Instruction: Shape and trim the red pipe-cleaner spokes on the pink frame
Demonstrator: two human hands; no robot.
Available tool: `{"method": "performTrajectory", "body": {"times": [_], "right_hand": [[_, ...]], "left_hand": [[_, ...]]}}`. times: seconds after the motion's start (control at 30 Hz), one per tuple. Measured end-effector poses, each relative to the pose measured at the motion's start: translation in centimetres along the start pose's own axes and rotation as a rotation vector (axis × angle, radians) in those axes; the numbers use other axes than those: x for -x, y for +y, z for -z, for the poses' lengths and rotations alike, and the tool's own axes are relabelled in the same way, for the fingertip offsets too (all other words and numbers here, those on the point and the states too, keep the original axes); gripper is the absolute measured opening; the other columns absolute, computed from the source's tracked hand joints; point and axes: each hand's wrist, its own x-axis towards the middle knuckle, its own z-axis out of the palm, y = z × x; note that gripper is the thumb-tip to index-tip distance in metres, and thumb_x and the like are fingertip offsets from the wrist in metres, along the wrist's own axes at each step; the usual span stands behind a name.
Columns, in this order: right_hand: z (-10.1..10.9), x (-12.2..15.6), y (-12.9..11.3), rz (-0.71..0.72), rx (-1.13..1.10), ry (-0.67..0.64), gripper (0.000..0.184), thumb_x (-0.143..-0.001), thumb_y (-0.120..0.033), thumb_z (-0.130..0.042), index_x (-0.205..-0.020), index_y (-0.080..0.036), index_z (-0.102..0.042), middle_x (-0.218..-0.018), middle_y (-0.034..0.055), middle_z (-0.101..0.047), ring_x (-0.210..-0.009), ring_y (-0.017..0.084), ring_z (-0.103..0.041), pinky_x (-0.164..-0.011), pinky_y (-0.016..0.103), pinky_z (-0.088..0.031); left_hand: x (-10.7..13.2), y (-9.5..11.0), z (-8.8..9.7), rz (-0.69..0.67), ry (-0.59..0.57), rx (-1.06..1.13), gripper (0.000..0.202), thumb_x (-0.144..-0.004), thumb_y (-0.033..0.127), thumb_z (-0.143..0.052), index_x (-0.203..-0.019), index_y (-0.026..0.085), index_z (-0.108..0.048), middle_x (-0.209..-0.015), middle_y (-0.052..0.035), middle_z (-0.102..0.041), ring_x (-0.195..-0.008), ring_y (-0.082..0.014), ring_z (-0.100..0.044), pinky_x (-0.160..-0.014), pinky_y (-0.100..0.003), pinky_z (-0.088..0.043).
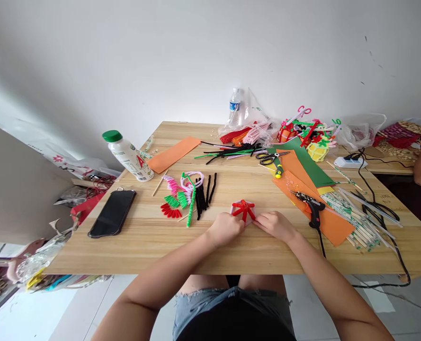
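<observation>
Left of the red-spoked frame point(244, 211) lie the phone point(112, 213), coloured curls point(171, 211) and black stems point(202, 199), all apparently unattached. Your left hand point(227, 231) grips the frame's near-left edge; your right hand point(274, 224) pinches its near-right corner. Its red spokes look already set within the pale rim; whether they're fixed, you can't tell. Right of it, the glue gun point(315, 213) trails its cord point(322, 244) near your forearm, before the wrapped sticks point(355, 220).
</observation>
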Motion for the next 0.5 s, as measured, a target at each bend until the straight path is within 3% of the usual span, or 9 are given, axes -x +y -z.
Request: {"method": "performTrajectory", "body": {"times": [0.23, 0.5], "right_hand": [[-0.7, 0.0, -0.5, -0.016, 0.035, 0.018, 0.040, -0.095, -0.029, -0.039, -0.065, -0.016, -0.063, -0.061, 0.0067, -0.058, -0.052, 0.013, -0.049, -0.052, 0.026, -0.031], [-1.2, -0.6, -1.7, 0.073, 0.023, -0.004, 0.036, -0.095, -0.024, -0.037, -0.080, -0.017, -0.070, -0.060, 0.0062, -0.061, -0.047, 0.012, -0.044, -0.047, 0.026, -0.026]], "left_hand": [[-0.2, 0.5, -0.3, 0.008, -0.028, -0.043, 0.032, -0.089, 0.008, -0.032, -0.085, 0.009, -0.064, -0.074, -0.0158, -0.065, -0.069, -0.0244, -0.064, -0.059, -0.031, -0.048], [-0.1, 0.1, -0.2, 0.001, -0.006, -0.044, 0.029, -0.089, 0.010, -0.036, -0.080, 0.010, -0.064, -0.071, -0.0142, -0.065, -0.067, -0.0225, -0.064, -0.059, -0.029, -0.047]]}}
